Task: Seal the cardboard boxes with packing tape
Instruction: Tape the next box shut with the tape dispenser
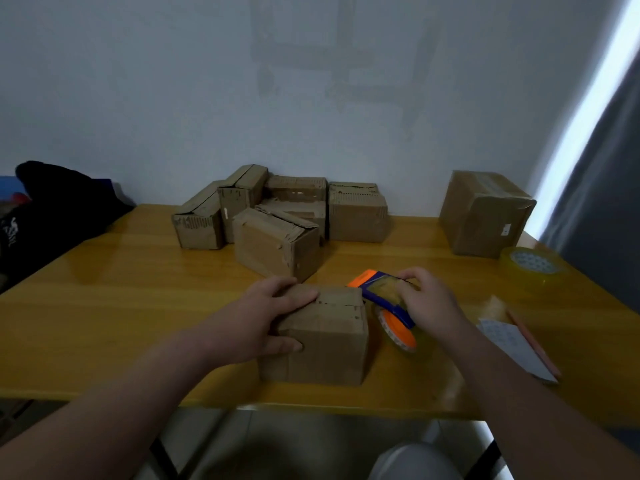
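Observation:
A small cardboard box (pixel 329 337) stands near the front edge of the yellow wooden table (pixel 121 306). My left hand (pixel 266 313) grips its left end, fingers over the top and thumb on the front face. My right hand (pixel 426 299) holds an orange and blue tape dispenser (pixel 384 299) against the box's right top edge. The dispenser's roll hangs beside the box's right side.
Several small cardboard boxes (pixel 277 213) are piled at the back of the table by the wall. A larger box (pixel 485 213) stands at the back right, with a spare tape roll (pixel 533 268) in front of it. A paper slip (pixel 516 348) and pencil lie right. A dark bag (pixel 52 209) sits left.

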Tool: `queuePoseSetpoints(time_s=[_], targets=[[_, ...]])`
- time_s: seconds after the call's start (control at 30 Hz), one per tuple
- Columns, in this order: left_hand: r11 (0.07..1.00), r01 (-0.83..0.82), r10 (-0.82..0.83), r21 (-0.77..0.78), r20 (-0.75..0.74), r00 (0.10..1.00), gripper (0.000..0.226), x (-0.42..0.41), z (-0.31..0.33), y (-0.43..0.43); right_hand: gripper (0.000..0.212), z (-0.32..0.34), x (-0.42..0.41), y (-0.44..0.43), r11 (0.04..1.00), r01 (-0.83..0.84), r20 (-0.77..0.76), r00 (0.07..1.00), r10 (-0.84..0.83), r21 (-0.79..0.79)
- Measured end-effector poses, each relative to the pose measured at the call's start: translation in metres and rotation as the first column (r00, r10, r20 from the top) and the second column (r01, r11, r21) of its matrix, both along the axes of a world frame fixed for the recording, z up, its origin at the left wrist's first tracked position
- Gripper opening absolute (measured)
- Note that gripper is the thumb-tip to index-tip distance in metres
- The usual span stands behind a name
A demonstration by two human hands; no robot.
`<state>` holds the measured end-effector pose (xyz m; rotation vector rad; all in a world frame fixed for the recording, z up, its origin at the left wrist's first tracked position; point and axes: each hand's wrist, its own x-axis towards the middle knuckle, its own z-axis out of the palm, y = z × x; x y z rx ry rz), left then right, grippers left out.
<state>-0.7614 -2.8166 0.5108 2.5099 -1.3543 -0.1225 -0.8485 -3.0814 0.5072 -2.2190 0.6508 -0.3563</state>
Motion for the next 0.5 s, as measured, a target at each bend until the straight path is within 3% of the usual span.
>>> queuePoseSetpoints(time_s=[0.1,0.17,0.23,0.37,0.5], targets=[[1.000,-0.029,0.029,0.007,-0.006,1.000,0.077,-0.005,-0.005,0.000,0.052,-0.003,-0.007,-0.001,0.996,-0.070,-0.043,0.997,0.068,-0.050],[0.998,-0.057,0.057,-0.005,-0.024,0.998,0.075,-0.006,-0.005,-0.002,0.067,-0.005,-0.009,-0.005,0.980,-0.088,-0.123,0.990,0.067,-0.176],[0.998,-0.068,0.068,-0.005,-0.006,0.998,0.073,-0.005,-0.003,-0.004,0.067,-0.007,-0.011,-0.010,0.965,-0.046,-0.155,0.988,0.006,-0.257],[0.998,-0.057,0.057,0.007,0.013,0.998,0.074,0.001,0.001,-0.008,0.057,-0.008,-0.012,-0.015,0.968,-0.020,-0.159,0.987,-0.021,-0.252],[0.999,-0.043,0.043,0.014,0.006,0.999,0.073,0.004,0.001,-0.008,0.054,-0.003,-0.007,-0.011,0.983,0.040,-0.035,0.998,-0.047,-0.179]])
